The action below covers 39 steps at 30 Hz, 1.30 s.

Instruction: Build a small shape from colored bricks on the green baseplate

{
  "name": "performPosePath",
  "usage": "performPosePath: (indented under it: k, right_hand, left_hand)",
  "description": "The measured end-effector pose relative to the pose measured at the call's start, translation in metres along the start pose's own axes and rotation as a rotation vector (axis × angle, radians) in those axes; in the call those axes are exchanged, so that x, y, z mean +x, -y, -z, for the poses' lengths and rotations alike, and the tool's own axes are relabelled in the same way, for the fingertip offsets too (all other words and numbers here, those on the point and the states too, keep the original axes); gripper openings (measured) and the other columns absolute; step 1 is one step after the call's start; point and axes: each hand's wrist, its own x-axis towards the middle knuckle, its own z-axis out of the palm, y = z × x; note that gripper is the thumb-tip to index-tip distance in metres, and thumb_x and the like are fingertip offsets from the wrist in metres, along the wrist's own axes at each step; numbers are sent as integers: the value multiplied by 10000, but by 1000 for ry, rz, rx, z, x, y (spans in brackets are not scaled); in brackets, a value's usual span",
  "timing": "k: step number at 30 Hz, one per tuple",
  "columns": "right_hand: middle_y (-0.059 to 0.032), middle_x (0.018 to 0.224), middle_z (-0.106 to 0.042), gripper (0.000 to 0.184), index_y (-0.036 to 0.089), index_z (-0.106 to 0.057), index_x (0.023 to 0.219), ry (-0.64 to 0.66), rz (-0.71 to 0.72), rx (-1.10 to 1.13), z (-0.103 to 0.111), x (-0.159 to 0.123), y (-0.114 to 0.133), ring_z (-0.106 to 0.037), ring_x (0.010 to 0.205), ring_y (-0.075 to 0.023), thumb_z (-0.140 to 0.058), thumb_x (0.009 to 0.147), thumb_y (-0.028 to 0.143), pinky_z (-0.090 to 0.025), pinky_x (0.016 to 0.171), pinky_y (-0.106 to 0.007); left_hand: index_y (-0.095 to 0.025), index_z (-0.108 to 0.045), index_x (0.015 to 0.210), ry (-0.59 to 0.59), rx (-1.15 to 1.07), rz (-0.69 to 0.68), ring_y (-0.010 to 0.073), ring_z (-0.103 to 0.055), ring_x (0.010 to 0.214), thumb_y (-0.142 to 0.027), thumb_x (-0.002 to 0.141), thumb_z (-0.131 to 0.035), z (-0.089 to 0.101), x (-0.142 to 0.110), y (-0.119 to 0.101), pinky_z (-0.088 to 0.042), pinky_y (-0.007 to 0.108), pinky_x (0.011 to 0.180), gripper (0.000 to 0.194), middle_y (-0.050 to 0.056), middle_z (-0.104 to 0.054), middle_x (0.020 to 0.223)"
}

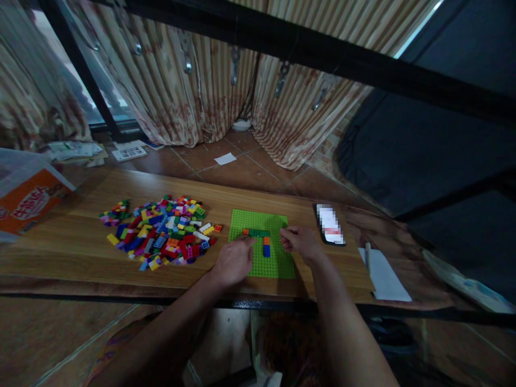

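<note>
A green baseplate (pixel 260 219) lies on the wooden table (pixel 80 252) in front of me. On it sit a short row of green bricks with an orange one (pixel 255 233) and a small orange and blue stack (pixel 266 247). My left hand (pixel 233 263) rests on the plate's left edge with its fingers curled, pointing at the row. My right hand (pixel 297 242) is on the plate's right side, fingers pinched together; what they hold, if anything, is too small to see. A heap of loose coloured bricks (pixel 161 231) lies to the left.
A phone (pixel 329 224) lies right of the plate. A white paper with a pen (pixel 382 271) sits at the table's right end. An orange and white box (pixel 28 199) stands at the far left. Curtains hang behind, above a tiled floor.
</note>
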Motion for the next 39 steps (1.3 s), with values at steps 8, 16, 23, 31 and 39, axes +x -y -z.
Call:
performPosePath:
  k: [8, 16, 23, 31, 39]
  right_hand:
    - [4, 561, -627, 220, 171, -606, 661, -75, 81, 31, -7, 3, 6, -552, 466, -95, -619, 799, 341, -476, 483, -214]
    - [0, 556, -634, 230, 180, -615, 662, -83, 128, 3, -12, 3, 7, -566, 467, -110, -634, 772, 381, -480, 470, -218]
    - [-26, 673, -691, 211, 177, -652, 780, -133, 107, 6, -9, 8, 8, -630, 566, -133, -629, 808, 386, -532, 550, -252]
    - [-31, 695, -676, 130, 171, -649, 843, 7, 48, -37, -24, 7, 2, -646, 565, -123, -550, 879, 246, -525, 491, -215]
    - [-9, 641, -654, 133, 176, -649, 896, 8, 62, -74, -29, 14, -6, -646, 550, -127, -528, 885, 229, -548, 535, -233]
  left_hand:
    - [-201, -454, 1396, 76, 251, -143, 247, -612, 964, -144, 866, -429, -16, -10, -23, -517, 343, 782, 534, 118, -597, 1099]
    - [-187, -485, 1374, 105, 245, -139, 255, -601, 1000, -127, 834, -455, -14, -9, -25, -521, 362, 830, 545, 121, -601, 1121]
    - [-163, -541, 1307, -288, -251, 113, 200, -619, 1106, -161, 923, -382, 8, 7, 11, -479, 342, 999, 416, 113, -634, 1241]
    - [-166, -585, 1247, -266, -465, 203, 182, -656, 1073, -192, 926, -418, 4, 16, 17, -496, 320, 984, 362, 82, -706, 1153]
    - [-104, -483, 1362, -173, -473, 258, 183, -635, 1124, -133, 909, -415, 10, 10, 8, -470, 303, 1014, 459, 125, -657, 1247]
